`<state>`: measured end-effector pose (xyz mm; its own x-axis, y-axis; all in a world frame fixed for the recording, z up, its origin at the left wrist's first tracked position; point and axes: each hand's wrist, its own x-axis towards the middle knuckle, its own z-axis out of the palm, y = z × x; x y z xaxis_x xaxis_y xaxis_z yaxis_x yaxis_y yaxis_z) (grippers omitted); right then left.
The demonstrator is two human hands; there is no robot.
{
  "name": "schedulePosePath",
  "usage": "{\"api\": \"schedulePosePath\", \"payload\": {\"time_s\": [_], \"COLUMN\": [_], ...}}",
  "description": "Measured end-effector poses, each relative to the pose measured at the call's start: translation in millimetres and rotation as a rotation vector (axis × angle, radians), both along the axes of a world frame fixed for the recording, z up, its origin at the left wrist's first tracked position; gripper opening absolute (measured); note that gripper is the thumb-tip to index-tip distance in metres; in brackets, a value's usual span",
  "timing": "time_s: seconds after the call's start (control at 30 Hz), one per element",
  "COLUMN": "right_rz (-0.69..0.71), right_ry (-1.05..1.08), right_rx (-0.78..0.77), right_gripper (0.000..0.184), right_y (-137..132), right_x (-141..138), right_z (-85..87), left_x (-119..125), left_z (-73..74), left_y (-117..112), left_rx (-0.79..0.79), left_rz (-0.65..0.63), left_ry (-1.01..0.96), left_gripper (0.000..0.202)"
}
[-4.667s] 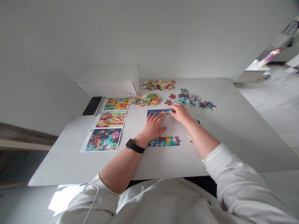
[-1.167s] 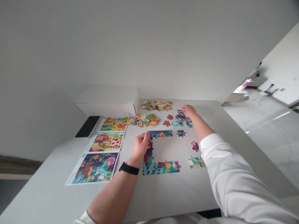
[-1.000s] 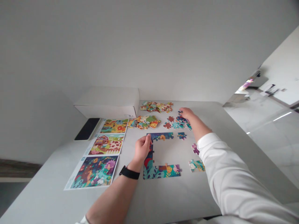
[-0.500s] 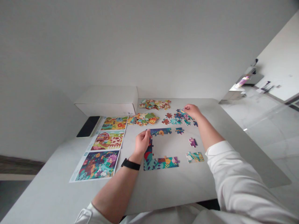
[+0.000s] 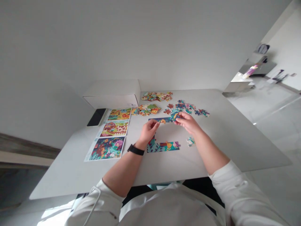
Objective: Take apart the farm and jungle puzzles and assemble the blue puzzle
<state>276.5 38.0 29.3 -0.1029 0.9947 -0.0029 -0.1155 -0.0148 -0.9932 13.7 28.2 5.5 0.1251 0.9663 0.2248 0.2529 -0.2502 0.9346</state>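
Observation:
A partly joined jigsaw puzzle [image 5: 164,147] lies on the table, with a bottom strip, a left side and a dark blue top strip. My left hand [image 5: 148,130] is over its left side, thumb and forefinger closed at the lower edge of the top strip. In my right hand [image 5: 188,123] a blue puzzle piece [image 5: 174,116] is pinched between thumb and fingers, at the strip's right end. Whether it is locked in cannot be seen. Below the right wrist lies a joined pale green section [image 5: 190,141], partly covered by the forearm.
Loose blue and teal pieces [image 5: 184,106] lie behind my right hand. Two other piles of pieces [image 5: 157,96] sit near the wall. To the left are a picture sheet [image 5: 107,149], a phone [image 5: 96,117] and a white box [image 5: 110,102].
My right hand has come from the loose pile down and left to the top strip. My left hand has shifted right along the puzzle. The view has tilted.

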Motion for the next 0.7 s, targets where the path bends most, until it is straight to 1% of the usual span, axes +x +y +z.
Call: {"api": "schedulePosePath", "payload": {"time_s": [0.13, 0.3, 0.43, 0.57, 0.63, 0.7], "right_rz": [0.07, 0.091, 0.098, 0.094, 0.059, 0.006], "right_ry": [0.018, 0.001, -0.059, -0.14, -0.219, -0.304], "right_rx": [-0.051, -0.039, -0.021, 0.007, 0.061, 0.167], "right_gripper": [0.043, 0.042, 0.04, 0.04, 0.043, 0.05], "right_y": [-11.6, -15.3, -15.7, -14.3, -14.5, -16.3], "right_x": [-18.8, -31.8, -34.7, -34.3, -33.1, -31.0], "right_z": [-14.8, -20.8, -25.5, -31.7, -31.9, -28.3], "left_x": [6.4, 10.2, 10.9, 11.4, 11.4, 11.3], "left_z": [2.3, 4.1, 6.5, 5.8, 4.8, 4.1], "left_y": [-7.0, -8.6, -7.8, -7.4, -7.1, -6.7], "left_rx": [-0.014, -0.091, -0.143, -0.169, -0.179, -0.194], "left_rz": [-0.121, -0.199, -0.206, -0.194, -0.19, -0.183], "left_ry": [0.01, -0.057, -0.079, -0.107, -0.101, -0.081], "left_gripper": [0.047, 0.055, 0.054, 0.052, 0.051, 0.049]}}
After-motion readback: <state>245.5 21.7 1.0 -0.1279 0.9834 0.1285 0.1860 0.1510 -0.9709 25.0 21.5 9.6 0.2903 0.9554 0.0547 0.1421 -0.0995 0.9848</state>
